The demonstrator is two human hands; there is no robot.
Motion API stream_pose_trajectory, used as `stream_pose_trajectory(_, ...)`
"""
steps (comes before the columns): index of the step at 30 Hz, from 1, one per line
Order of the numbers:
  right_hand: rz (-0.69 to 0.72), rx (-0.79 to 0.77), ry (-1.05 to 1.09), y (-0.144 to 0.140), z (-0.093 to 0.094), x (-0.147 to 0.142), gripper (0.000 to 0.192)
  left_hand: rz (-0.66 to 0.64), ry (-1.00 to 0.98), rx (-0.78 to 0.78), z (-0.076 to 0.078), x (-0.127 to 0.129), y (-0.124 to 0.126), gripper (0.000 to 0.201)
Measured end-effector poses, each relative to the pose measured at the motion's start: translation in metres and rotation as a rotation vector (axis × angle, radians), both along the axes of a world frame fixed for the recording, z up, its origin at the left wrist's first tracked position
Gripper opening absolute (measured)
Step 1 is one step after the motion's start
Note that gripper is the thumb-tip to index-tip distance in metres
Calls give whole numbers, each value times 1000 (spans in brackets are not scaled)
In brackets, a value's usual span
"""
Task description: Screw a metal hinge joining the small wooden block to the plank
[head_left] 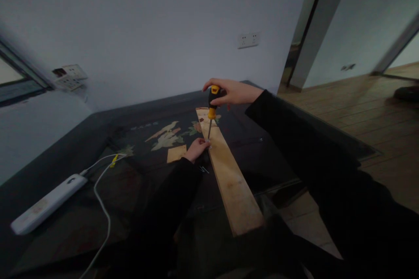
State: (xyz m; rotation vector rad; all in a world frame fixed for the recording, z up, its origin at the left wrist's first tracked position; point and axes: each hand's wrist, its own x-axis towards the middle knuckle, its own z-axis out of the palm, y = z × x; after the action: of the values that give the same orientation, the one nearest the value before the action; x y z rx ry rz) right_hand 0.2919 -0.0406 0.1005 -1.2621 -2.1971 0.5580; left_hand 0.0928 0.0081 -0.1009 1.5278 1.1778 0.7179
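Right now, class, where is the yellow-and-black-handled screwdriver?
In the head view, the yellow-and-black-handled screwdriver stands upright in the right hand, tip on the long pale wooden plank beside the left hand.

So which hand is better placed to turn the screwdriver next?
Right hand: it already grips the yellow-and-black screwdriver by the handle, upright over the long wooden plank. Left hand rests by the tip.

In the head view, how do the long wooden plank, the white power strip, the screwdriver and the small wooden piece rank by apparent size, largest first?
1. Long wooden plank.
2. White power strip; it lies nearer the camera, so its rank is less sure.
3. Screwdriver, held upright by the right hand.
4. Small wooden piece, beside the left hand.
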Motion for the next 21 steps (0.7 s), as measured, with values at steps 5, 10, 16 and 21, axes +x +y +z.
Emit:
stream_pose_trajectory(5,21,-169,-252,-2,32,-4,39,-22,-22,-19,2,-1,-3,19)
stream_pose_trajectory(10,-285,116,-550,-7,31,-24,41,-18,-36,-29,1,0,-3,18)
stream_pose_trajectory(16,-524,267,-630,-6,23,-27,62,-14,-36,-15,-1,0,0,17)
stream_pose_trajectory(21,-118,-14,-511,-5,42,-8,35,-27,-33,-10,-4,-1,2,18)
